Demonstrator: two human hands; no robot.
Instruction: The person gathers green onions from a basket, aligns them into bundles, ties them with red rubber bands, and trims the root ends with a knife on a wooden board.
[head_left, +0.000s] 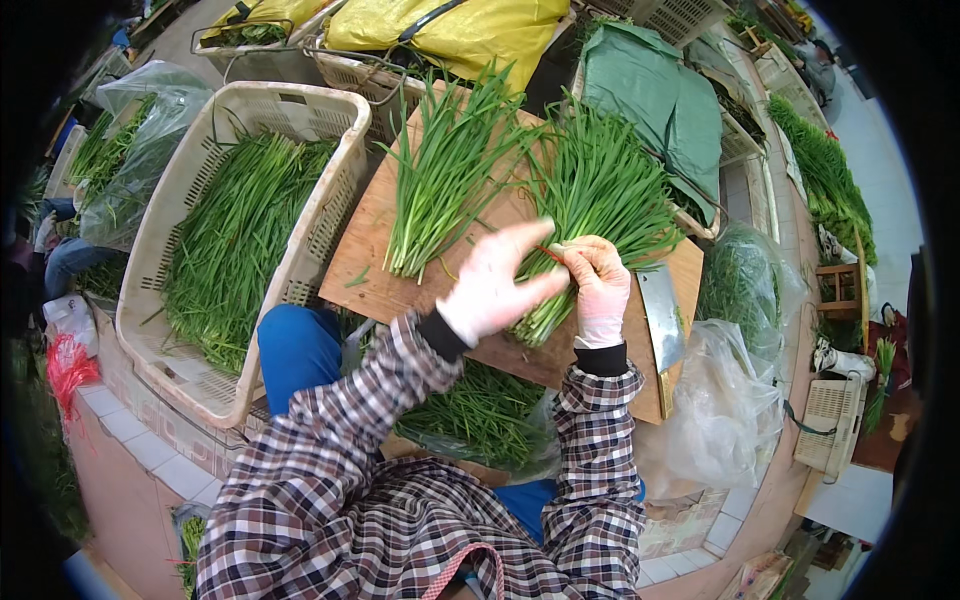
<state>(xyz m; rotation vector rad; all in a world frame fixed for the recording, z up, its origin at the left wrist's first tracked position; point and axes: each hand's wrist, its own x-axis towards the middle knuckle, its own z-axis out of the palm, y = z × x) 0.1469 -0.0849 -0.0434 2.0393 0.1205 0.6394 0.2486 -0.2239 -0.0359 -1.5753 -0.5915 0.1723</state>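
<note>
A thick bundle of garlic chives (600, 180) lies on a wooden board (367, 277), its pale cut ends towards me. A thin red tie (551, 255) crosses the bundle near those ends. My right hand (601, 281), in a pale glove, rests on the bundle with thumb and fingers pinched at the tie. My left hand (499, 281), gloved too and blurred by motion, is just left of the stalks with thumb and fingers spread. Further left on the board is a second, looser pile of chives (442, 180). A broad-bladed knife (661, 319) lies at the board's right edge.
A large plastic crate (251, 401) with loose chives stands left of the board. More chives (480, 412) lie in a bag below it. Clear plastic bags (724, 405) sit to the right. Crates under yellow (450, 34) and green covers (637, 97) stand beyond.
</note>
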